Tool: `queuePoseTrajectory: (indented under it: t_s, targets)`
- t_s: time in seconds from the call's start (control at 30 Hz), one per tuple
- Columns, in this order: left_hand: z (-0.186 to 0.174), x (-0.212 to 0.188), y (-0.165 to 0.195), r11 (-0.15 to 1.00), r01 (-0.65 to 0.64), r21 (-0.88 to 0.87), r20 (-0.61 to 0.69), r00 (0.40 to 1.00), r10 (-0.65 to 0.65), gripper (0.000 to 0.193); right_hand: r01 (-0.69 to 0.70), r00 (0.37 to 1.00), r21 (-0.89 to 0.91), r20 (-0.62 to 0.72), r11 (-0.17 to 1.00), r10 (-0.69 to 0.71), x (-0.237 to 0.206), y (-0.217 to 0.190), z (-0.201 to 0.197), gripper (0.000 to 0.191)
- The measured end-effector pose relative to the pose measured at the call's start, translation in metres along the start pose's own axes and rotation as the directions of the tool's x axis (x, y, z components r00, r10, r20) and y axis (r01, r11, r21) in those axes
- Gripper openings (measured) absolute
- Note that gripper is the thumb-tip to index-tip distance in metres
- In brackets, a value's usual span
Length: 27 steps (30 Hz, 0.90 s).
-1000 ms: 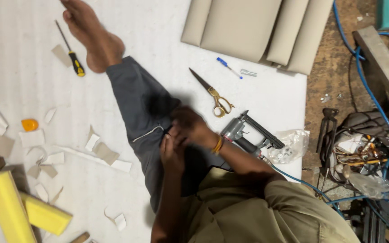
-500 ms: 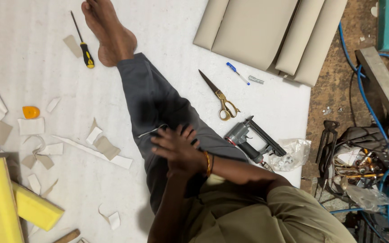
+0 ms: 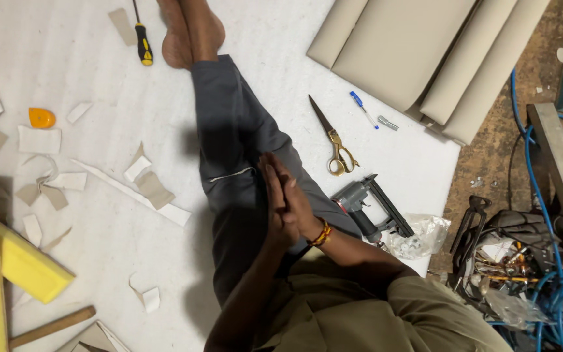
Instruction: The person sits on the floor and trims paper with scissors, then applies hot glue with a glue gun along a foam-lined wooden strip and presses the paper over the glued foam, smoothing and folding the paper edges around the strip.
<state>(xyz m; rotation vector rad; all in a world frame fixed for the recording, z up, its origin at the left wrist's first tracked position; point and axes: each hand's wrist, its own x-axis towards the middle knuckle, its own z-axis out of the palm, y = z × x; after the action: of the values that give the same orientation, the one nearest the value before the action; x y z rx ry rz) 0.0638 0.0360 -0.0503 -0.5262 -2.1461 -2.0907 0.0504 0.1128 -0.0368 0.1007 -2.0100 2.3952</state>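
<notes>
1. Your fingers [image 3: 275, 179] are stretched out straight and pressed flat, palm against palm: your left hand [image 3: 275, 208] and right hand [image 3: 298, 202] lie together over your thigh, and nothing is held between them that can be seen.
2. Just below your right hand, an orange and yellow wrist band [image 3: 322, 233] circles your wrist.
3. Under the joined fingers lies your grey trouser leg [image 3: 229, 143], running away from the fingertips to your bare feet [image 3: 187, 29].
4. Nearest thing to your fingers is the grey staple gun [image 3: 367, 208], lying on the white sheet [image 3: 99, 85] just to the right of your right hand, apart from it and untouched.
5. Beyond the fingertips and to the right, the scissors [image 3: 333, 140] with brass-coloured handles lie near, blades pointing away from you.
6. Further right of the scissors you have a blue pen [image 3: 363, 109], and past it a stack of beige padded panels [image 3: 418, 52].
7. Right of the staple gun sits a crumpled clear plastic bag [image 3: 418, 236], touching or nearly touching the tool; which, you cannot tell.
8. Well away from the fingertips, beside your feet, lies a screwdriver [image 3: 141, 39] with a black and yellow handle.
9. Left of your fingers, across the leg, scraps of beige cloth and white foam [image 3: 154, 189] are scattered, with yellow foam blocks [image 3: 27, 264] well apart at the far left.
</notes>
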Motion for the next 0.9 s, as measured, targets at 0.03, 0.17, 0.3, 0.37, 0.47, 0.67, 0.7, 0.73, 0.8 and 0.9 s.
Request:
queuePoseTrajectory:
  t_s: [0.03, 0.17, 0.3, 0.37, 0.47, 0.67, 0.7, 0.73, 0.8, 0.9]
  targets:
    - [-0.005, 0.005, 0.0, 0.996, -0.048, 0.075, 0.011, 0.999, 0.048, 0.105, -0.081, 0.997, 0.103, 0.014, 0.991, 0.08, 0.001, -0.001, 0.006, 0.079]
    - [-0.025, 0.019, -0.018, 0.912, -0.219, 0.346, 0.055, 0.976, 0.213, 0.097, 0.402, 0.907, 0.508, -0.105, 0.762, -0.408, 0.002, 0.018, 0.041, 0.081]
    - [-0.046, 0.03, -0.044, 0.85, -0.196, 0.489, 0.006, 0.975, 0.222, 0.079, -0.421, 0.892, 0.56, 0.11, 0.714, 0.439, -0.029, 0.029, 0.022, 0.086]
    - [-0.055, 0.037, -0.053, 0.862, -0.112, 0.494, -0.077, 0.982, 0.172, 0.083, -0.375, 0.922, 0.521, 0.125, 0.767, 0.366, -0.039, 0.028, 0.019, 0.086]
    - [-0.063, 0.05, -0.059, 0.873, 0.017, 0.487, -0.2, 0.975, 0.093, 0.09, -0.172, 0.98, 0.249, 0.145, 0.953, 0.139, -0.046, 0.009, 0.03, 0.079]
    - [-0.068, 0.067, -0.04, 0.758, 0.159, -0.632, -0.118, 0.947, -0.297, 0.098, 0.132, 0.934, -0.182, 0.351, 0.974, -0.061, -0.055, -0.06, 0.027, 0.065]
    - [-0.07, 0.069, -0.034, 0.589, 0.163, -0.791, -0.062, 0.937, -0.343, 0.1, 0.162, 0.933, -0.21, 0.351, 0.964, -0.081, -0.056, -0.067, 0.024, 0.06]
    - [-0.07, 0.071, -0.027, 0.441, 0.157, -0.884, 0.024, 0.956, -0.292, 0.098, 0.19, 0.929, -0.233, 0.357, 0.954, -0.098, -0.057, -0.073, 0.021, 0.055]
    - [-0.069, 0.077, -0.012, 0.224, 0.177, -0.958, 0.139, 0.974, -0.178, 0.098, 0.303, 0.923, -0.357, 0.341, 0.883, -0.179, -0.054, -0.078, 0.02, 0.048]
    - [-0.067, 0.09, 0.008, 0.147, 0.223, -0.964, 0.218, 0.975, -0.054, 0.101, 0.482, 0.876, -0.605, 0.327, 0.634, -0.355, -0.044, -0.079, 0.023, 0.046]
